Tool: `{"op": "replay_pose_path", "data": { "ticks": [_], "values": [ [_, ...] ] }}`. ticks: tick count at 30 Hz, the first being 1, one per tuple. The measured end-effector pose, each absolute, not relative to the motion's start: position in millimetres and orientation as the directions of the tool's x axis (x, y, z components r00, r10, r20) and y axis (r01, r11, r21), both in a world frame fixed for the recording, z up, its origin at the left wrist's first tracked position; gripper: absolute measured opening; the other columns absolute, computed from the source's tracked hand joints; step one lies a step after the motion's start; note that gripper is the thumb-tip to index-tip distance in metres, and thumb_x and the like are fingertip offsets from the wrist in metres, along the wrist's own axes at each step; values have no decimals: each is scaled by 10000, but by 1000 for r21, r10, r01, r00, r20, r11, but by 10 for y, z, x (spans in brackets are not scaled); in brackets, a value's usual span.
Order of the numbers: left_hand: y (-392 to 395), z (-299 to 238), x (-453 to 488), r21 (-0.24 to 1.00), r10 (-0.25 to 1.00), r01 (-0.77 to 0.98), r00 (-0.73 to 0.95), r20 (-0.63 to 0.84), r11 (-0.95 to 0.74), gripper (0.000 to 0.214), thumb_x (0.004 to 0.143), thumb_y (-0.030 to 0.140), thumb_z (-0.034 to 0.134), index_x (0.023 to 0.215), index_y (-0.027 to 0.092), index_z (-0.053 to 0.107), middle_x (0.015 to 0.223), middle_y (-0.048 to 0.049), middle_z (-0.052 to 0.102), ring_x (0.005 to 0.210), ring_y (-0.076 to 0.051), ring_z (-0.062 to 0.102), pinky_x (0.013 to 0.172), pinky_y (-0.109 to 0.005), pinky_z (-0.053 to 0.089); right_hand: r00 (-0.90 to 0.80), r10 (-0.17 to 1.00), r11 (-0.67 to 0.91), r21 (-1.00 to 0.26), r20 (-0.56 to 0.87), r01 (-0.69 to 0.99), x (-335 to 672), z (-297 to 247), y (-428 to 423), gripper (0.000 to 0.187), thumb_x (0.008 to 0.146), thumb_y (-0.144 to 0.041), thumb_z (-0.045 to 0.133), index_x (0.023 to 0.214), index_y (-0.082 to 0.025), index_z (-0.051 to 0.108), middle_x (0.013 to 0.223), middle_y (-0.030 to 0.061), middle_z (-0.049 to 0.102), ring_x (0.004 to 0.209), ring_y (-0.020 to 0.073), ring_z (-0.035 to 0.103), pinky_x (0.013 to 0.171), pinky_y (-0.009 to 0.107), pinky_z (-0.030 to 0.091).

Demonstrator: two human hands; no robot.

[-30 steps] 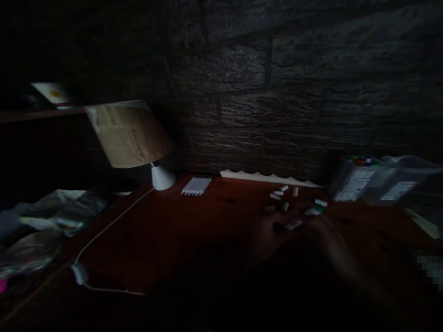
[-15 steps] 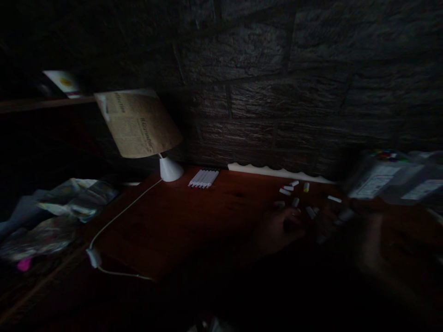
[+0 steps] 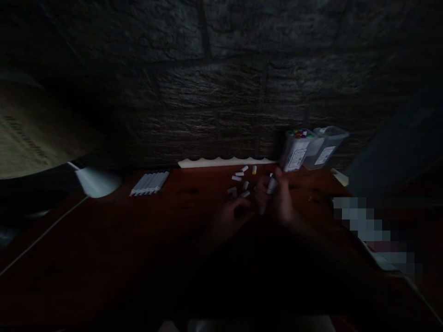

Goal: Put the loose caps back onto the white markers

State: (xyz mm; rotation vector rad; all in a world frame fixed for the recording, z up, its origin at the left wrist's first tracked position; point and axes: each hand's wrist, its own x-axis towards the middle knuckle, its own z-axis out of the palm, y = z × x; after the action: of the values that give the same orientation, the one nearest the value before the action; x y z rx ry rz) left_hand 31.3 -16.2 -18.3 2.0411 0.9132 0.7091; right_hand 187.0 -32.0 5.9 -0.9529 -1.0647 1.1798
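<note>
In the dim light my right hand point(image 3: 277, 196) is closed around a white marker point(image 3: 272, 183), which stands up at a tilt between thumb and fingers. My left hand point(image 3: 231, 214) is just to its left, low over the table, fingers curved and a dark gap between thumb and fingertips. Nothing shows in that gap. Close beyond its fingertips lies a short white cap point(image 3: 245, 194); I cannot tell whether they touch. Several more caps lie scattered behind, one a white cap with a yellow end point(image 3: 254, 169).
Several white markers point(image 3: 149, 183) lie side by side at the left, by the lamp base point(image 3: 97, 182). Against the stone wall point(image 3: 221, 92) runs a wavy white strip point(image 3: 221, 162). Two clear boxes stand at the back right, a box with coloured tips point(image 3: 296, 154) and another box point(image 3: 323, 152).
The view has swung right, so the lamp and marker row sit further left and both boxes show fully. My right hand, blurred before, now plainly shows the marker raised in it.
</note>
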Motion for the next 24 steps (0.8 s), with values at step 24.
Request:
{"op": "replay_pose_path", "data": {
  "ticks": [24],
  "values": [
    [55, 214, 54, 929, 944, 187, 151, 293, -319, 282, 760, 414, 705, 930, 189, 707, 881, -27, 695, 814, -180, 632, 751, -284, 502, -298, 947, 138, -990, 123, 27, 1948, 43, -346, 279, 771, -351, 690, 1021, -227, 690, 755, -25, 667, 618, 106, 602, 591, 243, 502]
  ]
}}
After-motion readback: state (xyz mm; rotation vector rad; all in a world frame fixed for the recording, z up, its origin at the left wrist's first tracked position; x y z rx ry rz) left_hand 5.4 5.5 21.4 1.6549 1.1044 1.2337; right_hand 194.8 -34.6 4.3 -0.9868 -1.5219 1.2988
